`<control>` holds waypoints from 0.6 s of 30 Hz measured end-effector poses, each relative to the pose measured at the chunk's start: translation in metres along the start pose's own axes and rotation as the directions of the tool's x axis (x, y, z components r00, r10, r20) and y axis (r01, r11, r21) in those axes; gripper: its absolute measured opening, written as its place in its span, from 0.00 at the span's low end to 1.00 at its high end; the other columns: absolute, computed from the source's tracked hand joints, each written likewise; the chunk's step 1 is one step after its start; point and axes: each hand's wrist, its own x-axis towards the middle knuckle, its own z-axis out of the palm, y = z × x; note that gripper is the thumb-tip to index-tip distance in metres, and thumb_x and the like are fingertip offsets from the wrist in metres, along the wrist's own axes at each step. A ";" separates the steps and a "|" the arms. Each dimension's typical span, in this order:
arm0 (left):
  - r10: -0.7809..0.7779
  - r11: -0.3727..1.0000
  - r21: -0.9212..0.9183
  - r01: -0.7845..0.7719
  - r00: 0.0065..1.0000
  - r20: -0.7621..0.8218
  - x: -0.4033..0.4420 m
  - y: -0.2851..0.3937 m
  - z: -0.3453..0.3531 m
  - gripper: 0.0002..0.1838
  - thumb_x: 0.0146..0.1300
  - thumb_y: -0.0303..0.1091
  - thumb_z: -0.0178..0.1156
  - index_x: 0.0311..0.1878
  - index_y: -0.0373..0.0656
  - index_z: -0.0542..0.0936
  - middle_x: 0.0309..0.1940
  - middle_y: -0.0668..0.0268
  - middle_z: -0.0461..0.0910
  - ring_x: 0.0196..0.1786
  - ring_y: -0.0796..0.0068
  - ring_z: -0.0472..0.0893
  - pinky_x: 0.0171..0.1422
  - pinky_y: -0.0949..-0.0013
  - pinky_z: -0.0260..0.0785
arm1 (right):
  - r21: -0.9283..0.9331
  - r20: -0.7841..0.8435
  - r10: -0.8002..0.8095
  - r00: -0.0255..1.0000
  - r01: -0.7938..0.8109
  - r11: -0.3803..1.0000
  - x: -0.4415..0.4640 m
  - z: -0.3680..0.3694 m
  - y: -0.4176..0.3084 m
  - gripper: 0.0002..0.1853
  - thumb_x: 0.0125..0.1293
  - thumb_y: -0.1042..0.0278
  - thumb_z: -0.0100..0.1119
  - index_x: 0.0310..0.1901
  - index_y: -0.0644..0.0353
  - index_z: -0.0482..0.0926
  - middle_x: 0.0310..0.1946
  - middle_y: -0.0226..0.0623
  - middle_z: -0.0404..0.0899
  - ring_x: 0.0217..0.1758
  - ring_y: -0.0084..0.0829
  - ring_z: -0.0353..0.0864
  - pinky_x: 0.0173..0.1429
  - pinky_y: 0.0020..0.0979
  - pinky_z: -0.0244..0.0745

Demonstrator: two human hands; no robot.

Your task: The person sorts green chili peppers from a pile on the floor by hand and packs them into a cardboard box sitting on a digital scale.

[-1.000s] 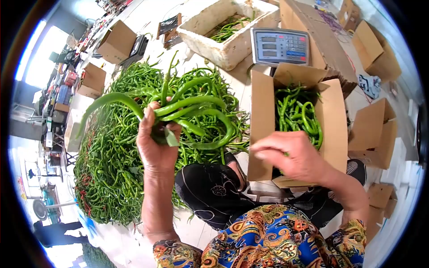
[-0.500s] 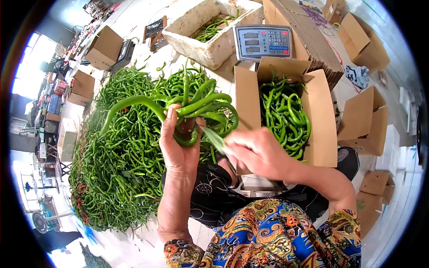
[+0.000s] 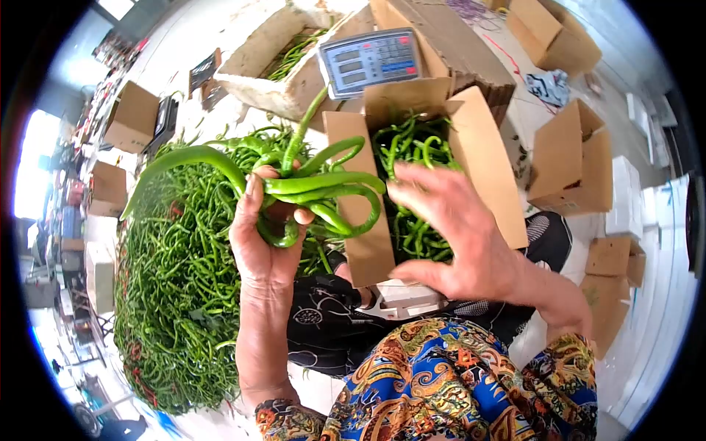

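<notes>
The right hand [image 3: 471,239], which had pinched a pale leaf beside the pepper bunch [image 3: 323,184], had drawn away rightward, fingers spread. The scale [image 3: 368,62] and the carton [image 3: 489,169] had shifted leftward in the frame, the scale reaching upper centre.

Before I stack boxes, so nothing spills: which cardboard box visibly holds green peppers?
The open box nearest the right hand, just below the scale display in view: green peppers show inside it; the other boxes show none.
</notes>
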 end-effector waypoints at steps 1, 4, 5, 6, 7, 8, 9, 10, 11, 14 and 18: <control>-0.027 0.999 0.028 0.026 1.000 0.016 0.000 -0.007 0.012 0.14 0.71 0.40 0.57 0.50 0.40 0.77 0.54 0.51 0.76 0.52 0.61 0.79 0.36 0.70 0.80 | -0.021 -0.042 0.016 0.999 -0.017 1.000 0.008 -0.002 0.003 0.49 0.45 0.58 0.78 0.67 0.66 0.64 0.63 0.51 0.67 0.61 0.54 0.69 0.67 0.47 0.66; -0.119 0.975 0.195 0.105 0.991 0.060 0.006 -0.027 0.033 0.21 0.68 0.43 0.60 0.57 0.40 0.75 0.54 0.49 0.77 0.50 0.60 0.81 0.34 0.69 0.81 | -0.073 -0.133 0.027 0.991 -0.037 0.997 0.019 0.015 0.019 0.43 0.49 0.57 0.75 0.64 0.66 0.66 0.54 0.51 0.75 0.55 0.51 0.76 0.63 0.48 0.69; -0.092 0.954 0.289 0.079 0.995 0.032 0.009 -0.032 0.053 0.30 0.61 0.43 0.68 0.62 0.37 0.71 0.51 0.57 0.79 0.46 0.66 0.83 0.36 0.66 0.83 | -0.035 -0.129 0.068 0.989 -0.073 0.997 0.018 0.017 0.024 0.39 0.51 0.58 0.74 0.62 0.66 0.66 0.50 0.51 0.78 0.51 0.50 0.79 0.62 0.48 0.70; -0.151 0.937 0.328 0.117 0.985 0.079 0.013 -0.032 0.058 0.33 0.60 0.42 0.69 0.64 0.37 0.69 0.51 0.58 0.78 0.48 0.66 0.83 0.38 0.67 0.83 | 0.005 -0.131 0.068 0.989 -0.068 0.998 0.017 0.012 0.031 0.32 0.55 0.63 0.69 0.59 0.65 0.66 0.43 0.49 0.80 0.44 0.47 0.82 0.55 0.46 0.74; -0.206 0.918 0.369 0.148 0.971 0.122 0.019 -0.030 0.059 0.36 0.58 0.40 0.71 0.66 0.37 0.67 0.51 0.59 0.78 0.49 0.66 0.83 0.41 0.68 0.84 | 0.019 -0.033 0.194 0.980 -0.194 0.981 0.014 0.004 0.033 0.30 0.58 0.66 0.65 0.59 0.65 0.64 0.42 0.51 0.80 0.43 0.45 0.83 0.49 0.40 0.77; -0.279 0.886 0.417 0.204 0.952 0.128 0.026 -0.031 0.053 0.38 0.56 0.36 0.72 0.68 0.37 0.66 0.53 0.57 0.78 0.52 0.63 0.82 0.42 0.69 0.84 | 0.195 0.043 0.325 0.945 -0.327 0.924 0.013 -0.008 0.035 0.28 0.59 0.67 0.64 0.58 0.65 0.65 0.41 0.49 0.80 0.43 0.41 0.83 0.47 0.37 0.77; -0.318 0.841 0.493 0.222 0.941 0.118 0.031 -0.033 0.045 0.37 0.57 0.33 0.71 0.68 0.36 0.66 0.54 0.54 0.78 0.52 0.60 0.83 0.41 0.69 0.83 | 0.354 0.139 0.435 0.890 -0.455 0.817 0.012 -0.018 0.039 0.26 0.60 0.67 0.62 0.57 0.66 0.65 0.40 0.48 0.80 0.42 0.38 0.83 0.45 0.35 0.77; -0.378 0.817 0.502 0.284 0.921 0.094 0.033 -0.035 0.044 0.35 0.58 0.32 0.70 0.67 0.37 0.66 0.53 0.52 0.79 0.51 0.60 0.84 0.40 0.69 0.83 | 0.445 0.188 0.439 0.879 -0.475 0.760 0.006 -0.025 0.055 0.26 0.62 0.69 0.61 0.61 0.64 0.67 0.46 0.36 0.78 0.47 0.24 0.78 0.55 0.28 0.73; -0.436 0.789 0.511 0.342 0.897 0.074 0.035 -0.038 0.043 0.33 0.60 0.31 0.69 0.67 0.37 0.67 0.52 0.51 0.80 0.50 0.60 0.84 0.38 0.70 0.82 | 0.612 0.232 0.508 0.830 -0.530 0.587 0.003 -0.030 0.063 0.26 0.62 0.69 0.61 0.61 0.66 0.68 0.45 0.34 0.77 0.44 0.24 0.78 0.54 0.28 0.73; -0.455 0.751 0.557 0.354 0.889 0.048 0.043 -0.047 0.026 0.30 0.63 0.34 0.66 0.65 0.35 0.69 0.48 0.49 0.82 0.48 0.59 0.85 0.35 0.72 0.81 | 0.784 0.309 0.577 0.756 -0.546 0.295 -0.010 -0.043 0.080 0.30 0.62 0.71 0.60 0.66 0.68 0.65 0.44 0.37 0.77 0.41 0.22 0.79 0.51 0.26 0.75; -0.415 0.727 0.593 0.346 0.910 -0.021 0.045 -0.051 0.018 0.26 0.68 0.37 0.60 0.65 0.35 0.69 0.48 0.52 0.82 0.48 0.59 0.85 0.35 0.72 0.79 | 0.891 0.277 0.597 0.753 -0.434 0.134 -0.033 -0.041 0.099 0.26 0.62 0.70 0.60 0.61 0.67 0.69 0.42 0.36 0.78 0.40 0.20 0.79 0.48 0.20 0.77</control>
